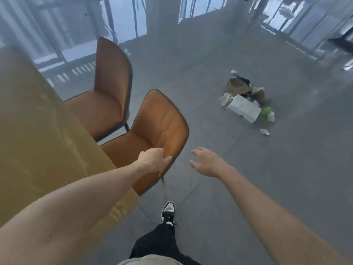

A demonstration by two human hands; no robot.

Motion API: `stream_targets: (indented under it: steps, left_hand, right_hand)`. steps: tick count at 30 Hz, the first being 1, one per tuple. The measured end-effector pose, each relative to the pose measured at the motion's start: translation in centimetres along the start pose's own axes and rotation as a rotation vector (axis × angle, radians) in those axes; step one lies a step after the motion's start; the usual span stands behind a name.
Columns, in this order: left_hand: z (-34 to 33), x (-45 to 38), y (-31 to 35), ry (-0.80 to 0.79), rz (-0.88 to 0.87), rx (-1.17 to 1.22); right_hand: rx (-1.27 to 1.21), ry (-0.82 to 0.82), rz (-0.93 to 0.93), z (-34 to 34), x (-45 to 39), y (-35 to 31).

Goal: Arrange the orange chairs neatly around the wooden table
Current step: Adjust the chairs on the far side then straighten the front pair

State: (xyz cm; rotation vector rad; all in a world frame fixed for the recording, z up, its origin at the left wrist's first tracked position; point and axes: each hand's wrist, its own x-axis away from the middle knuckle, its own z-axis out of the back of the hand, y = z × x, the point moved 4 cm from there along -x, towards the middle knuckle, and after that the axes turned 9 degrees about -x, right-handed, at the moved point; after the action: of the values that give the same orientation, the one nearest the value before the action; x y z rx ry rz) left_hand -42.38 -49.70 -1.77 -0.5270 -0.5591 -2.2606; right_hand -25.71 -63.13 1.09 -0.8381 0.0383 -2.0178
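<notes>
Grey floor tiles (229, 169) run out toward tall glass walls, and a heap of rubbish (246, 101), cardboard, a white box and scraps, lies well apart on the right. Along the left of the view stands the wooden table (38, 121), its long edge facing two orange chairs. The far chair (108, 92) sits square to the table with its seat partly tucked under the edge. The near chair (158, 129) is skewed: its back is turned outward and its seat meets the table corner at an angle.

The left hand (152, 159) is closed over the lower side edge of the near chair's backrest, fingers curled over the rim and thumb on the outer face. The right hand (208, 162) hovers just beside the chair, fingers spread, touching nothing. One shoe (168, 212) is planted on the floor behind the chair.

The step in hand appears to be straightening this near chair. The next move likely calls for the right hand to take the other side of the backrest, then both to swing the chair until it matches its neighbour and slide it toward the table. Whether other chairs need moving is out of view.
</notes>
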Motion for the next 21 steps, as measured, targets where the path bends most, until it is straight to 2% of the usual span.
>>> stream_targets:
  steps: [7, 14, 21]
  left_hand:
    - [8.0, -9.9, 0.7, 0.085, 0.179, 0.118]
    - [11.8, -19.5, -1.3, 0.159, 0.485, 0.235]
    - [15.0, -22.2, -2.6, 0.268, 0.855, 0.473]
  right_hand:
    - [0.074, -0.063, 0.185, 11.5, -12.1, 0.2]
    - [0.196, -0.165, 0.396, 19.1, -28.0, -0.4]
    - [0.442, -0.307, 0.683, 24.4, -39.3, -7.1]
